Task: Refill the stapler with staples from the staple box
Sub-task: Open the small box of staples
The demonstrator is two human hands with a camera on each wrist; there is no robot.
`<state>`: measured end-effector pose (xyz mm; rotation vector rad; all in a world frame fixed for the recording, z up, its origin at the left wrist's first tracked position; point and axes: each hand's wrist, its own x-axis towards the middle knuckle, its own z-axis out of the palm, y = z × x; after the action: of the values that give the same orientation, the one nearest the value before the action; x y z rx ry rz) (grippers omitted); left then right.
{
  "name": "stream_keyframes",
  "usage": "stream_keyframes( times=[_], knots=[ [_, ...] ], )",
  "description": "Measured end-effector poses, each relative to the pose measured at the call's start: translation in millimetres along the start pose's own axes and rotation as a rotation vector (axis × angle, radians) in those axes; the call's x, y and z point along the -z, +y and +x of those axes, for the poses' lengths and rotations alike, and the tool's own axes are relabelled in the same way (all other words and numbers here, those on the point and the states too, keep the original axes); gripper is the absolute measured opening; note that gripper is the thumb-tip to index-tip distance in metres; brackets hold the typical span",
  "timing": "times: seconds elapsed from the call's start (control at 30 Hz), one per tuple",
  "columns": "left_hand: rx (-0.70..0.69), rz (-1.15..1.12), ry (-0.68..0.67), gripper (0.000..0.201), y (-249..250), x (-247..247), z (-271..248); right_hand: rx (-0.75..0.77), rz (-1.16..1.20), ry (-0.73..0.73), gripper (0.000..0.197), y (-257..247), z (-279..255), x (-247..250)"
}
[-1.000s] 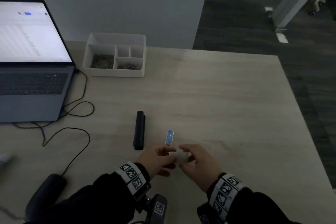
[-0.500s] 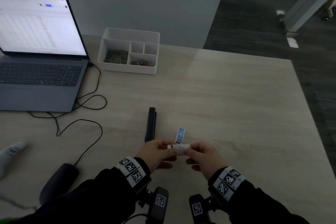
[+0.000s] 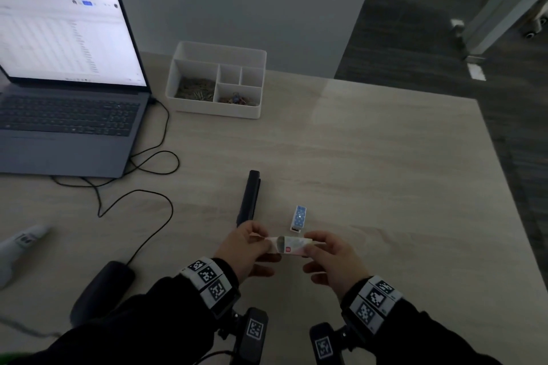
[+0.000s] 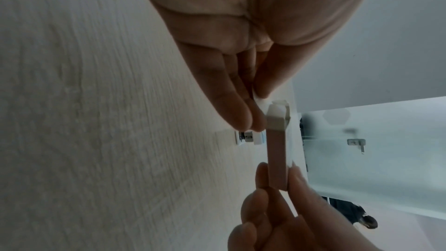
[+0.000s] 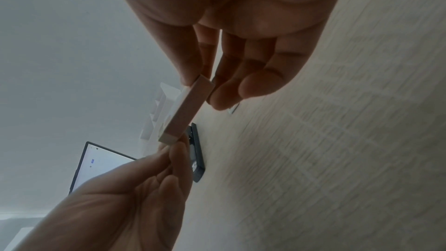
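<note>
- Head view: a second ago both hands worked a small white staple box low and close together; now the staple box [image 3: 292,245] is raised a little off the surface [image 3: 370,163] and held lengthwise between them; the left hand [image 3: 246,249] pinches its left end, the right hand [image 3: 329,258] grips the right end; a pale flap seems to stick out at the left end, so I judge the box is being opened; the stapler [image 3: 248,198] lies shut on the surface just beyond the left hand, a blue-patterned small box [image 3: 299,218] just beside it; laptop [image 3: 65,74] and organiser tray [image 3: 219,111] sit well away.
- Left wrist view: the left grip is a thumb-and-fingertip pinch on the white flap at the near end of the box [image 4: 277,148]; the right fingers [image 4: 262,177] clasp the far end.
- Right wrist view: the right grip clasps one end of the box [image 5: 187,111]; the left hand [image 5: 135,188] pinches the other; the stapler [image 5: 196,152] lies behind, untouched; no staples are out yet, so loading has not begun.
</note>
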<state>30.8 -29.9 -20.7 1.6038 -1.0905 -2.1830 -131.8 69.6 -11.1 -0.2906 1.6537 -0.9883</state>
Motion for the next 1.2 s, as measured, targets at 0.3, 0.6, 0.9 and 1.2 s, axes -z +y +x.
stream_keyframes(
  times=[0.3, 0.6, 0.9, 1.2],
  knots=[
    [-0.066, 0.044, -0.004, 0.022, 4.4, 1.2, -4.7, 0.02, 0.019, 0.017, 0.018, 3.2, 1.2, -3.2],
    [-0.072, 0.036, 0.036, 0.022, 9.5, -5.1, -11.1, 0.037, 0.046, 0.04, 0.016, 5.0, 1.8, 1.5],
    [-0.098, 0.246, 0.068, 0.031, 5.5, -16.7, -10.7, 0.057, 0.075, 0.048, 0.015, 10.4, 1.7, 8.5],
    [-0.064, 0.281, 0.057, 0.02, 0.2, -22.3, -5.4, 0.058, 0.102, 0.066, 0.015, 14.8, -2.2, 16.3]
  ],
)
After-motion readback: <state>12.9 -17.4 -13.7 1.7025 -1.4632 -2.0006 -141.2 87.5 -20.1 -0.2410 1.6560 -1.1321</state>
